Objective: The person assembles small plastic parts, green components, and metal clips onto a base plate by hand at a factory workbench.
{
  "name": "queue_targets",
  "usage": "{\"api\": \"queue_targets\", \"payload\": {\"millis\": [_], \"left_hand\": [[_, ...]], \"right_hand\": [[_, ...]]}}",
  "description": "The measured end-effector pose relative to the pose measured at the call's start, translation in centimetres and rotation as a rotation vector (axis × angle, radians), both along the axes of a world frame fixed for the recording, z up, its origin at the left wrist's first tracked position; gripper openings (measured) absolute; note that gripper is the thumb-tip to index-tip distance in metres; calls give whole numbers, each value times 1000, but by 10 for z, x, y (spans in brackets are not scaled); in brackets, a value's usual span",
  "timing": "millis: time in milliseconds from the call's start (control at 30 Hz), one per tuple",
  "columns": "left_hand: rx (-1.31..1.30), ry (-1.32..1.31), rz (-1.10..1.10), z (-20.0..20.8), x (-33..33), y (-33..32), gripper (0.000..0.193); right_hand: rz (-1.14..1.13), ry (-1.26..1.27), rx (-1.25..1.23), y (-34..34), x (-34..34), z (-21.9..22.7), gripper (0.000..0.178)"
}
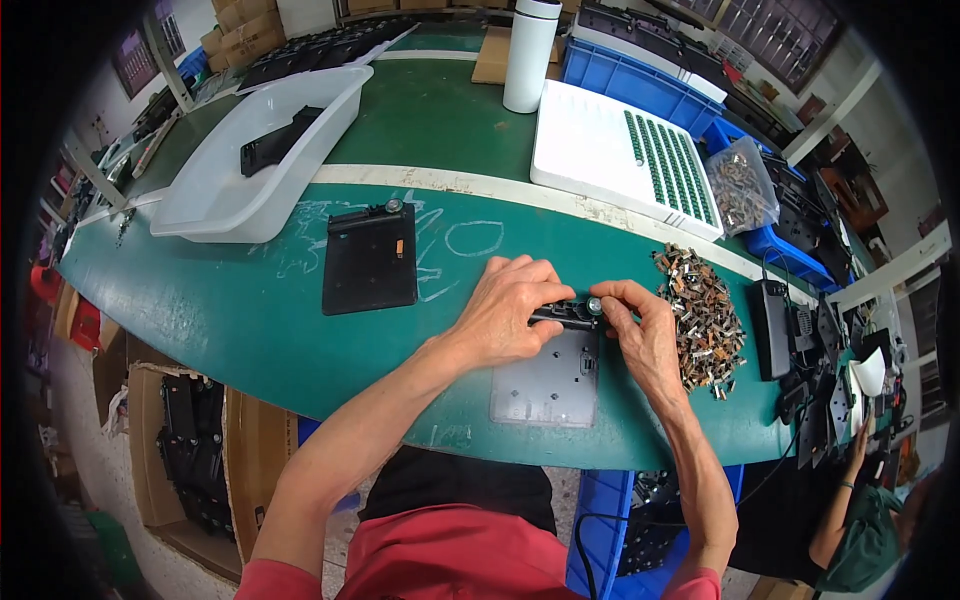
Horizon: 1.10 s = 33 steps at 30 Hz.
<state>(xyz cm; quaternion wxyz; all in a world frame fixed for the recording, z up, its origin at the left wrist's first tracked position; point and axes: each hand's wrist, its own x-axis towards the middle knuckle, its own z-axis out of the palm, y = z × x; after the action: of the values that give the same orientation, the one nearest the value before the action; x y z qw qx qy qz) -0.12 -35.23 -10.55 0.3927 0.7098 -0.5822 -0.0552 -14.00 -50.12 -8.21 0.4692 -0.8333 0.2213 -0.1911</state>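
Observation:
A flat plate (540,388), shiny grey under the light, lies on the green table in front of me with a black bar along its far edge. My left hand (508,312) grips that bar, thumb on the near side and fingers on the far side. At the bar's right end sits a small round silver piece (594,306). My right hand (645,328) pinches around it with thumb and fingertips. Left of my hands rests a similar black plate (368,265), with its own round silver piece at the far right corner and a small orange part on top.
Small metal and brown parts form a heap (703,320) right of my right hand. Beyond stand a white tray (575,150) with rows of green pieces, a white bottle (530,58) and a translucent tub (215,200). A co-worker's arm (845,490) shows at right.

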Motion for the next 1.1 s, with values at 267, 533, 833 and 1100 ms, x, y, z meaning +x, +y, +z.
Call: {"api": "queue_targets", "payload": {"millis": [267, 533, 833, 1100], "left_hand": [[-11, -9, 5, -2, 0, 1, 38], [-15, -9, 4, -1, 0, 1, 37], [-27, -17, -2, -2, 1, 0, 37], [-23, -19, -3, 0, 0, -1, 37]], "right_hand": [[-1, -37, -79, 6, -3, -4, 16], [-21, -28, -150, 10, -4, -5, 16], [84, -54, -185, 12, -8, 1, 22], [-13, -22, -145, 11, -2, 0, 20]]}}
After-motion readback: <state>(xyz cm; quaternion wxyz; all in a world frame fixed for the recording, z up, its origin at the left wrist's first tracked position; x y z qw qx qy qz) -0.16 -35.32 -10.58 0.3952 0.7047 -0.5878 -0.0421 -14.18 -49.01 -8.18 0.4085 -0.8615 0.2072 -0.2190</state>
